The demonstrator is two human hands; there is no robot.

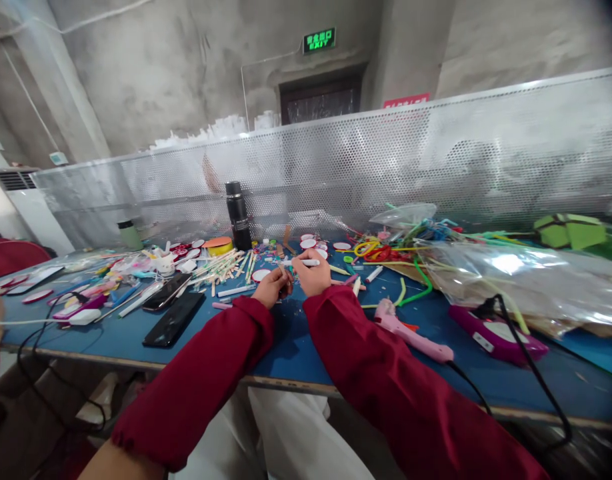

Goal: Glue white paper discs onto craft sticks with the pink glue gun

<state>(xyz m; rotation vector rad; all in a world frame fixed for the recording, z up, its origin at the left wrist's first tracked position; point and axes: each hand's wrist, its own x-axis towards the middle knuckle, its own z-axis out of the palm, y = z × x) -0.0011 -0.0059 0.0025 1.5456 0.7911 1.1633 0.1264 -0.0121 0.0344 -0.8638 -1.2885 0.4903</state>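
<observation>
Fingers (310, 255) of right hand (315, 273) pinch a thin white plastic stick (293, 263) at frame centre, just above the blue tabletop (296, 347). Left hand (272, 287) sits beside it w/ fingers curled in; we can't tell if it grips anything. Pink glue gun (416, 338) lies lower right, black slab phone (173, 320) centre-left.

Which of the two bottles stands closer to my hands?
The tall black flask, just behind your left hand; the green bottle stands far off to the left.

Head-worn camera, facing forward and down, close over blue table (116, 340), single view
</observation>
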